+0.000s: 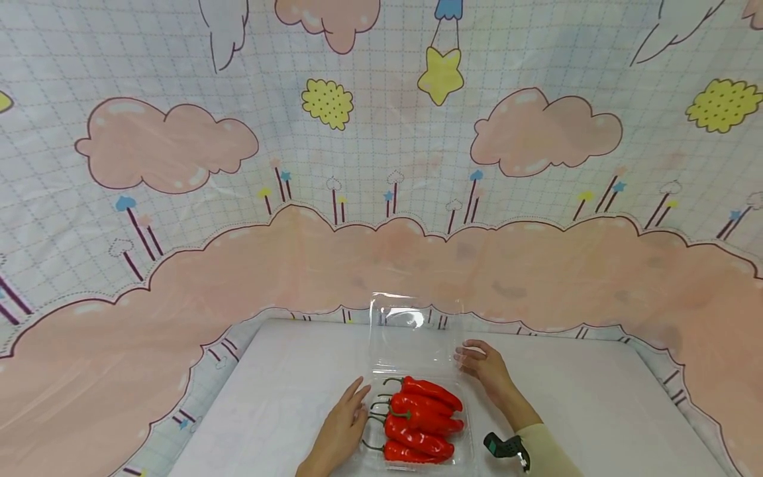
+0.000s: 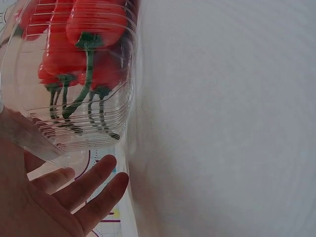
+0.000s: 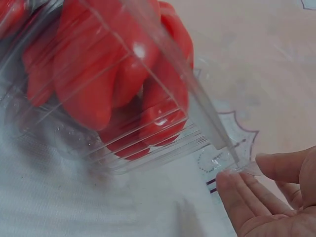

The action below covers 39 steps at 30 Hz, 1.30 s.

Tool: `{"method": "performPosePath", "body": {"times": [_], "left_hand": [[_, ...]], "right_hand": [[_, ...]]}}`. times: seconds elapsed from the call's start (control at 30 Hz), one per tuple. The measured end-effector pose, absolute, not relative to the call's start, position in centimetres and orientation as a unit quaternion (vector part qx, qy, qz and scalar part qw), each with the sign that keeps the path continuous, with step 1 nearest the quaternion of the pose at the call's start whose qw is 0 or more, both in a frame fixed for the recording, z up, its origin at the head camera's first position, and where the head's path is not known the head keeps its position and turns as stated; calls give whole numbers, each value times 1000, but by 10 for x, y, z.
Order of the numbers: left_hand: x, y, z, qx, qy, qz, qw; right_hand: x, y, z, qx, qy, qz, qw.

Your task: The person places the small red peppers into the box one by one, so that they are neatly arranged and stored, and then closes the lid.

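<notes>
A clear plastic clamshell box (image 1: 467, 430) stands on the white table with its lid (image 1: 411, 344) raised at the back. Several red peppers (image 1: 420, 421) with green stems lie side by side in its base. At the box's left side is my left hand (image 1: 344, 424), fingers extended; in the left wrist view the fingers (image 2: 94, 180) reach past the ribbed wall, apart from each other. My right hand (image 1: 485, 368) is at the lid's lower right corner. In the right wrist view, thumb and fingers (image 3: 237, 195) pinch the clear plastic corner.
The white table (image 1: 286, 371) extends to both sides of the box. Behind it hangs a patterned cloth (image 1: 381, 258) with clouds and stars. A dark device (image 1: 503, 445) is strapped at my right wrist, by the light sleeve (image 1: 545, 454).
</notes>
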<state>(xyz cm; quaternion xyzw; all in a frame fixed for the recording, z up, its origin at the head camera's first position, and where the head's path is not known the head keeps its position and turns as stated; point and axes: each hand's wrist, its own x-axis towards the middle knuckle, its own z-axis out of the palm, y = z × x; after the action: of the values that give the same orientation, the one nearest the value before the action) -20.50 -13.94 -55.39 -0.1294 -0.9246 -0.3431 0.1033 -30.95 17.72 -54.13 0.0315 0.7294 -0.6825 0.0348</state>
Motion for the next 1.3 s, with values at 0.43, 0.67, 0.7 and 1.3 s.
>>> {"method": "performPosePath", "body": {"times": [0.43, 0.67, 0.7, 1.3], "left_hand": [[-209, -139, -554, -132, -922, -351, 99], [-213, -140, -553, -132, -923, -347, 99], [-214, -140, -553, -133, -923, -347, 101], [-238, -153, -521, -146, -877, -425, 171]], "right_hand": [[-308, 178, -532, 21, 729, -684, 11], [-305, 176, -529, 23, 732, -681, 6], [-305, 176, -529, 21, 732, -681, 5], [-297, 184, -528, -8, 728, -685, -7]]}}
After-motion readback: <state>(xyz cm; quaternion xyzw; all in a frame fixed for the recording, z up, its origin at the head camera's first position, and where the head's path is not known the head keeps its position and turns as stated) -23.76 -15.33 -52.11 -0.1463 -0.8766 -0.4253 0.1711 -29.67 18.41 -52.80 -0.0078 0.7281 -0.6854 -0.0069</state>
